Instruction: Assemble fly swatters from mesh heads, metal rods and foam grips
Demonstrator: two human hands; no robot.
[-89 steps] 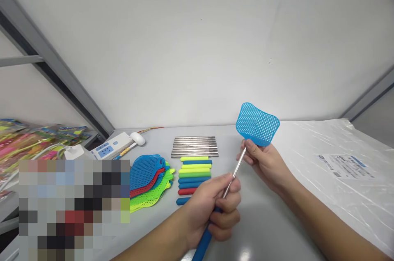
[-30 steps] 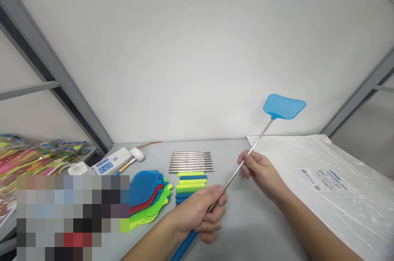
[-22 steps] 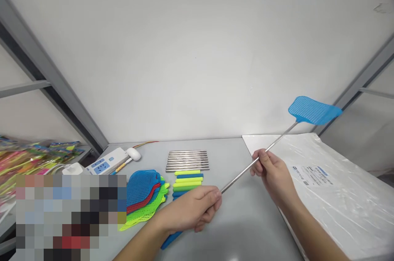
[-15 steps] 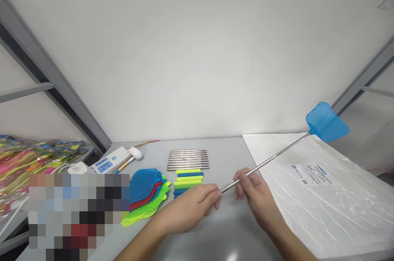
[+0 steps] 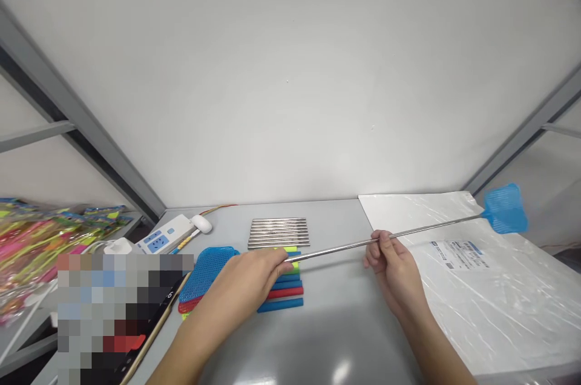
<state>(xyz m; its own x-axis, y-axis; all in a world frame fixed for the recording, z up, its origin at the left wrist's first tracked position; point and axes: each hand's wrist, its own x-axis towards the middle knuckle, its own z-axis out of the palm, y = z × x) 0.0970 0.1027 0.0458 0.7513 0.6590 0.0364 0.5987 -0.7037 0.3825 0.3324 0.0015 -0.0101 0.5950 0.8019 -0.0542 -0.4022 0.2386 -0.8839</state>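
A telescopic fly swatter (image 5: 436,227) with a thin metal rod stretches rightward across the view, its blue mesh head (image 5: 505,209) at the far right. My left hand (image 5: 254,276) is closed around the near end of the rod, which its fingers hide. Further along, my right hand (image 5: 400,273) pinches the rod near its middle between thumb and fingers. Under and beside my left hand lie coloured handle tubes (image 5: 285,295) in blue, red and yellow-green, partly covered by it. A pile of loose swatter heads (image 5: 206,270), blue on top, sits left of that hand.
A row of metal rods (image 5: 278,233) lies behind the tubes. At the back left are a power strip (image 5: 166,233) and a white mouse-shaped object (image 5: 202,224). White wrapped sheeting (image 5: 476,306) with a label covers the right side. Bagged colourful goods (image 5: 49,240) fill the far left.
My hands have moved apart, the left one leftward and the right one rightward. More of the rod shows, and it looks longer. The swatter is now closer to level, its head lower and further right.
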